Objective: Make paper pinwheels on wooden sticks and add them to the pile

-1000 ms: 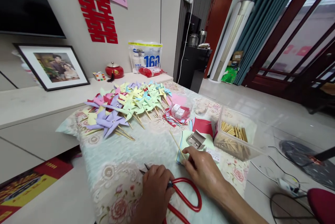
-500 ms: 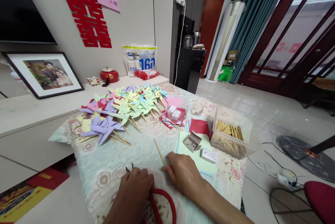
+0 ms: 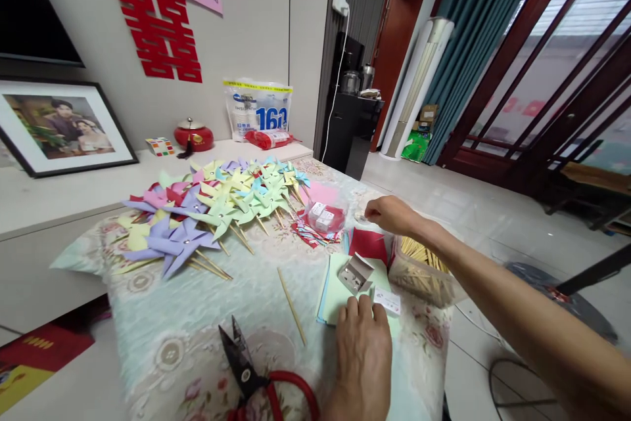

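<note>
My left hand (image 3: 362, 349) lies palm down at the front edge of a stack of light green paper (image 3: 335, 289), fingers stretched out near a small white box (image 3: 387, 301). A small open box (image 3: 355, 273) with tiny pieces inside sits just beyond. My right hand (image 3: 392, 214) reaches over the far right of the table with curled fingers, at a clear round item (image 3: 362, 216); its fingertips hide whatever they hold. Scissors with red handles (image 3: 251, 375) lie with blades apart, left of my left hand. A single thin wooden stick (image 3: 292, 306) rests between scissors and paper.
Paper pinwheels (image 3: 221, 211) on sticks are heaped at the back left. A clear packet (image 3: 324, 217) lies on small paper pieces. Under my right forearm stands a plastic bin (image 3: 419, 283) of sticks. A red paper sheet (image 3: 369, 245) lies beside it.
My left hand has let go of the scissors and moved right onto the paper. My right hand has left the stick and reached to the far right. The view has shifted slightly.
</note>
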